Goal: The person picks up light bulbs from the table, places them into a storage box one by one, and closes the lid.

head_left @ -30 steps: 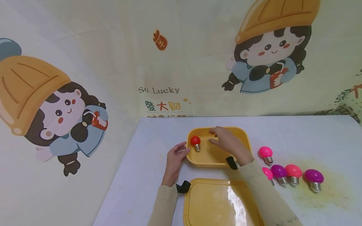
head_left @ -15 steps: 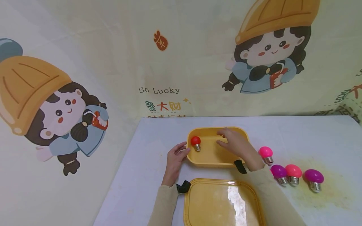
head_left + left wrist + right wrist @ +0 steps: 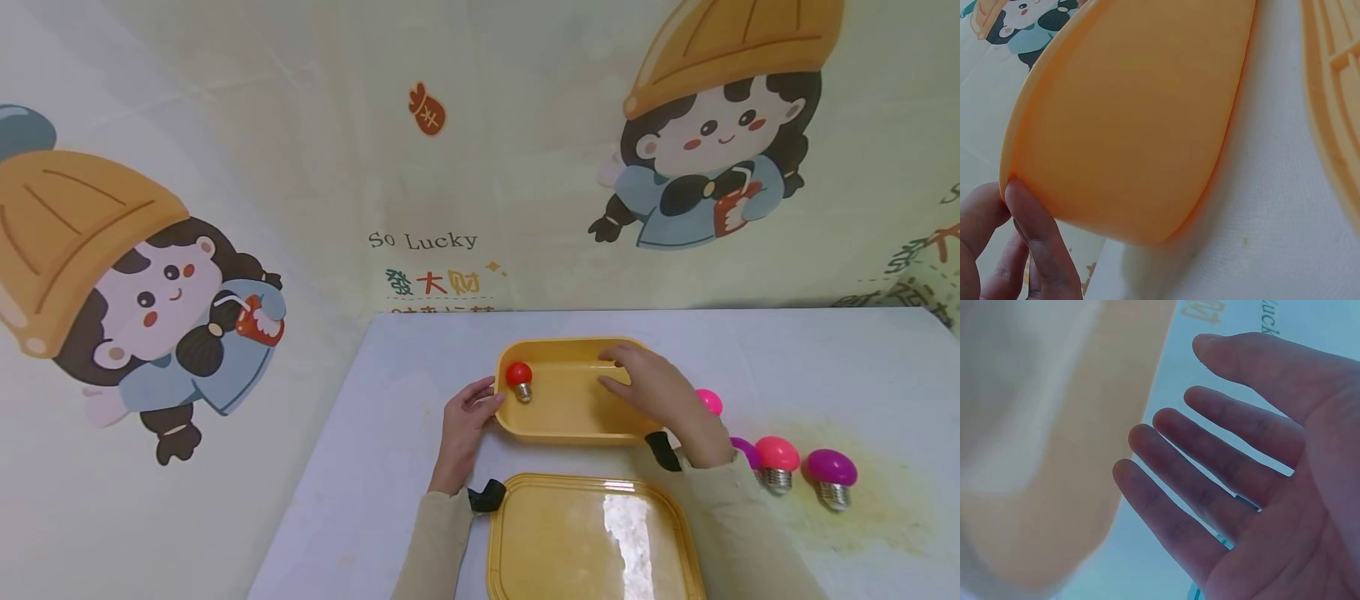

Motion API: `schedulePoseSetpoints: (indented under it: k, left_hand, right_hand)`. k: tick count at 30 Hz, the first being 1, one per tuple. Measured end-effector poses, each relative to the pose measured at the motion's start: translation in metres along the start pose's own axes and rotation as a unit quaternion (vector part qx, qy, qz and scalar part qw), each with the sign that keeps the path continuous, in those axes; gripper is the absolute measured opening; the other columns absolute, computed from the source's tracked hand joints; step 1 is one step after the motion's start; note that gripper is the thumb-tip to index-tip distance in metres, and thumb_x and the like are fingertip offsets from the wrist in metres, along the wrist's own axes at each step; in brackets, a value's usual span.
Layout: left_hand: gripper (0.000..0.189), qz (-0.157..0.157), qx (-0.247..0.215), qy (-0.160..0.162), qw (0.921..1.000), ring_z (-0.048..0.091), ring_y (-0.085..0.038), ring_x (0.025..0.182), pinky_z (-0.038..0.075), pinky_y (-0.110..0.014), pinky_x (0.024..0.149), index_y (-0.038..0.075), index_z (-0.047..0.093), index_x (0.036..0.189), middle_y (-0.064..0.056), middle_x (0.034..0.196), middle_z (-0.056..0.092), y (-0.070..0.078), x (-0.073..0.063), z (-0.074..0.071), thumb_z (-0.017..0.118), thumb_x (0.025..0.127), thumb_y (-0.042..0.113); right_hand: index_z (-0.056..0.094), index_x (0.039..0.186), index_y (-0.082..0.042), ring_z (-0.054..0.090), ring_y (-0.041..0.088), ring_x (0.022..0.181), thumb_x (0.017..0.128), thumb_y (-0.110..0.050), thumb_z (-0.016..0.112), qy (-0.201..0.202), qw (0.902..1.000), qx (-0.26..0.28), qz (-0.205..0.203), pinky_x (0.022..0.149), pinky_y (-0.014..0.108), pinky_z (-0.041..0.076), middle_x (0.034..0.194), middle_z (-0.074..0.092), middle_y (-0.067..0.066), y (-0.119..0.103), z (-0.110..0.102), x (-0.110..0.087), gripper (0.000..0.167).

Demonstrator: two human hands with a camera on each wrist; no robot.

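A yellow plastic box [image 3: 570, 439] stands on the table with one red light bulb [image 3: 519, 377] lying at its left end. My left hand [image 3: 463, 429] holds the left end of the box; in the left wrist view, the fingertips [image 3: 1029, 203] pinch its rim. Above the right end of the box is my right hand [image 3: 656, 387], with nothing in it. Its fingers [image 3: 1175, 525] are extended and spread in the right wrist view. The right forearm partly covers a pink bulb [image 3: 708, 402] and a purple bulb [image 3: 746, 452].
A shallow yellow tray [image 3: 547, 533] lies in front of the box, partly under the right sleeve. On the right of the table lie a coral-pink bulb [image 3: 778, 454] and another purple bulb [image 3: 832, 468]. A printed cloth backdrop [image 3: 525, 167] rises behind the table.
My right hand has moved right across the box, toward its right end, and the forearm covers more of the loose bulbs. My left hand and the red bulb have stayed in place.
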State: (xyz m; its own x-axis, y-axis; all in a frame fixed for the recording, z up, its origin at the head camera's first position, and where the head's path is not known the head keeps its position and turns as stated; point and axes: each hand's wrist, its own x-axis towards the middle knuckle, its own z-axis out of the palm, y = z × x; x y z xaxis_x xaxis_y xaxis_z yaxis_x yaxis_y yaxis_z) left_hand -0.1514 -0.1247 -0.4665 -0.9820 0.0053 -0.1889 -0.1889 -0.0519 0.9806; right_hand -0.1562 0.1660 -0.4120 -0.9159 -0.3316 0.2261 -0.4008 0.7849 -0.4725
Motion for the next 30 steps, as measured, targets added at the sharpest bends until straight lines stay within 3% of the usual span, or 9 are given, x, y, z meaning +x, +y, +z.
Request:
schedulePoseSetpoints:
  k: [8,14,20,30]
  left_hand:
    - [0.042,0.004,-0.006,0.013,0.9999,0.066,-0.024,0.098,0.056,-0.022,0.077,0.008,0.062,0.131,-0.009,0.119,0.063,-0.021,0.012,-0.004,0.073,0.091,0.016]
    - [0.040,0.012,-0.007,0.018,0.9997,0.066,-0.020,0.093,0.056,-0.022,0.078,0.009,0.065,0.127,-0.011,0.117,0.064,-0.023,0.012,-0.002,0.075,0.089,0.018]
    - [0.040,0.013,-0.002,0.016,0.9998,0.067,-0.019,0.094,0.057,-0.023,0.080,0.010,0.065,0.127,-0.012,0.119,0.063,-0.022,0.010,-0.001,0.075,0.089,0.021]
    - [0.043,0.010,-0.002,0.015,0.9998,0.067,-0.025,0.099,0.057,-0.023,0.079,0.008,0.062,0.131,-0.010,0.120,0.063,-0.020,0.009,-0.002,0.073,0.091,0.020]
  right_hand:
    - [0.065,0.115,0.005,0.065,0.038,0.099,0.089,-0.014,0.073,0.001,0.9999,-0.003,0.016,0.089,0.055,0.052,0.111,0.067,0.020,0.006,-0.010,-0.010,0.033]
    - [0.064,0.118,0.006,0.064,0.039,0.100,0.090,-0.015,0.073,-0.010,0.9992,-0.005,0.038,0.090,0.055,0.051,0.110,0.065,0.021,0.014,-0.015,-0.019,0.036]
    - [0.064,0.117,0.008,0.064,0.038,0.096,0.089,-0.012,0.073,0.008,0.9995,-0.007,0.030,0.086,0.055,0.053,0.110,0.066,0.022,0.021,-0.020,-0.028,0.036]
    - [0.065,0.117,0.006,0.063,0.040,0.098,0.088,-0.013,0.073,0.012,0.9989,-0.009,0.045,0.086,0.057,0.052,0.112,0.065,0.023,0.035,-0.025,-0.039,0.036]
